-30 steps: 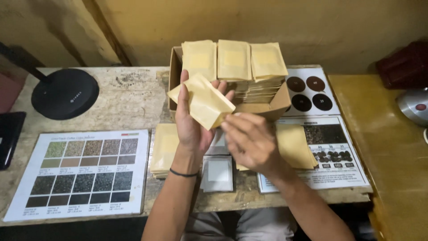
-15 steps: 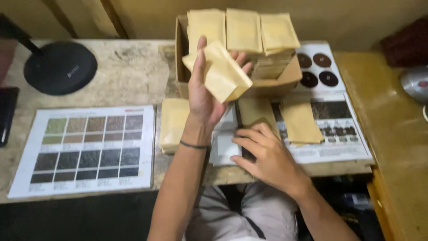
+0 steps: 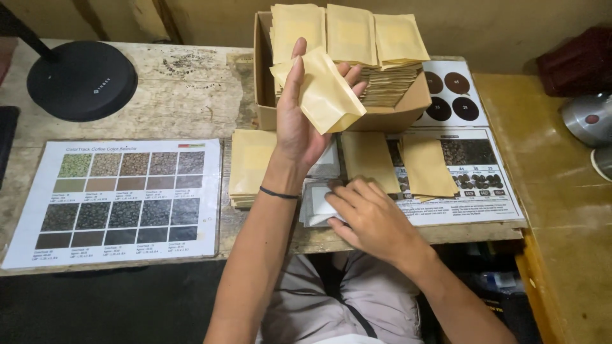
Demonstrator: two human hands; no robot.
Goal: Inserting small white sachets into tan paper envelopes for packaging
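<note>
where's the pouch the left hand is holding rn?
Head view, upper centre: the tan pouch is held up in the left hand, in front of the cardboard box of stacked pouches, above the right hand resting on the white packets.

A tan paper pouch is tilted, held up; flat white packets lie stacked at the bench's near edge.

A small packing workshop for coffee, by the look of it. The worn wooden counter carries a cardboard box of kraft pouches, a laminated bean colour chart and a roast-sample sheet.
</note>
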